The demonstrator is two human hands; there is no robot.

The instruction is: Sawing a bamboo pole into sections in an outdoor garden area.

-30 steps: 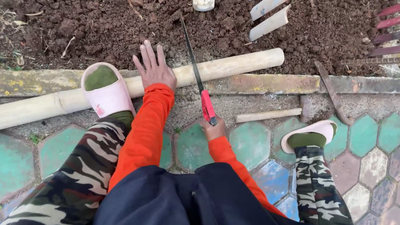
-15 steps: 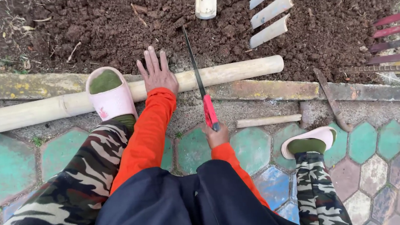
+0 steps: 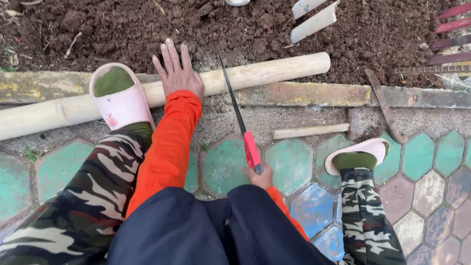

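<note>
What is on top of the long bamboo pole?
On the pole rest a pink slipper, the flat left hand and a saw blade held by the right hand. The pole beneath the slipper and hand is hidden.

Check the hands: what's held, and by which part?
The right hand holds a saw by its red handle, blade lying across the bamboo pole. The left hand holds nothing; it presses flat on the pole.
</note>
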